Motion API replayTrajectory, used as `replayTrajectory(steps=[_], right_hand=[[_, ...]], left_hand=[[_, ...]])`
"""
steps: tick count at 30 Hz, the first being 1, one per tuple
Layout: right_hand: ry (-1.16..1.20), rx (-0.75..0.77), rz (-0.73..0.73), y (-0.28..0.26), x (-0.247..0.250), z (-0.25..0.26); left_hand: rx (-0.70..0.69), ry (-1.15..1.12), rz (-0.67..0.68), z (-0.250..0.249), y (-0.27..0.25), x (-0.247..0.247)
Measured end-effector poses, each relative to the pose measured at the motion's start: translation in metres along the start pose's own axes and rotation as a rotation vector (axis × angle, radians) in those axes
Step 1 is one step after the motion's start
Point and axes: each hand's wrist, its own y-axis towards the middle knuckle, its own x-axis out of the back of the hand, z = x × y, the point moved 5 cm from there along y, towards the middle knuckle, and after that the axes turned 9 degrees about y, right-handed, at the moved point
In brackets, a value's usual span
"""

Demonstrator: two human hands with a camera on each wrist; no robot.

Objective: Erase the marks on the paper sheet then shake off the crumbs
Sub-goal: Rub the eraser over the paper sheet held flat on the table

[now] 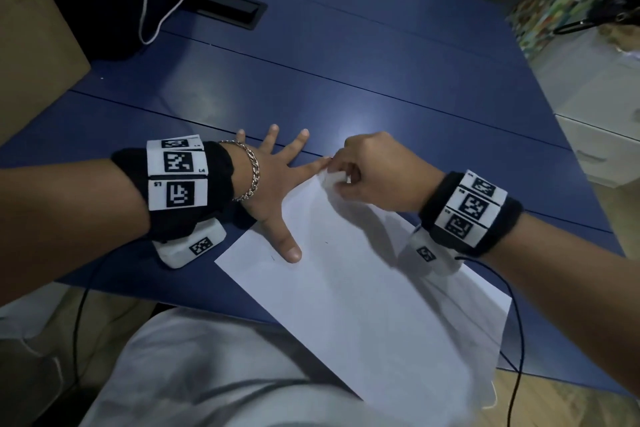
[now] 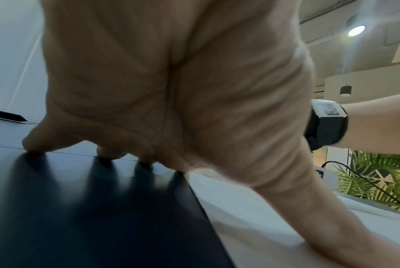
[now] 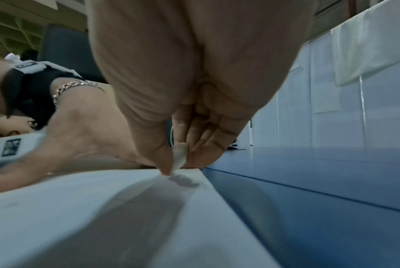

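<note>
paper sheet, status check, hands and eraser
Left hand flat, pinning paper sheet. Right hand pinching eraser at sheet's far corner. Nothing in the way.

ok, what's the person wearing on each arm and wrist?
Both forearms are bare. Each wrist has a black band ringed with white black-coded marker tiles, a white marked camera block beneath, and a thin black cable. The left wrist adds a silver chain bracelet.

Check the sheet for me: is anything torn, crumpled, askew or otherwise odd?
No tear or crumple shows. The paper sheet lies askew on the blue table, its near corner hanging past the table edge. The left hand is spread flat, thumb on the sheet; the right hand pinches a white eraser at the far corner.
</note>
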Motion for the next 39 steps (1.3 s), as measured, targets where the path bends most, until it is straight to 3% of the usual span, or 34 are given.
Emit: replayTrajectory(steps=[5, 10, 11, 15, 16, 20, 22, 26, 30, 35, 39], right_hand=[[0.155, 0.035, 0.331, -0.018, -0.016, 0.015], [0.037, 0.038, 0.017, 0.002, -0.001, 0.000], [0.043, 0.036, 0.010, 0.001, -0.003, 0.002], [0.136, 0.067, 0.326, -0.018, -0.020, 0.026], [0.123, 0.067, 0.339, -0.017, -0.019, 0.026], [0.021, -0.021, 0.050, 0.003, -0.001, 0.001], [0.030, -0.032, -0.007, 0.001, -0.002, 0.000], [0.099, 0.005, 0.285, -0.027, -0.012, 0.019], [0.137, -0.078, 0.175, -0.055, 0.010, -0.006], [0.123, -0.176, 0.209, -0.089, -0.005, -0.021], [0.110, -0.190, 0.238, -0.085, -0.003, -0.017]], left_hand=[[0.013, 0.017, 0.007, -0.001, -0.001, 0.001], [0.012, 0.010, 0.012, 0.000, -0.001, 0.001], [0.014, 0.015, 0.011, 0.000, -0.001, 0.000], [0.019, 0.024, 0.009, 0.000, 0.000, 0.000], [0.018, 0.026, 0.006, 0.000, 0.001, 0.000], [0.013, 0.010, 0.012, 0.000, 0.001, 0.000], [0.014, 0.015, 0.015, 0.001, 0.001, 0.001], [0.011, 0.021, 0.002, 0.000, 0.000, 0.001], [-0.002, 0.004, -0.017, 0.002, -0.002, -0.001], [-0.065, 0.024, -0.049, -0.002, -0.005, 0.003], [-0.079, -0.027, -0.046, -0.009, -0.006, -0.002]])
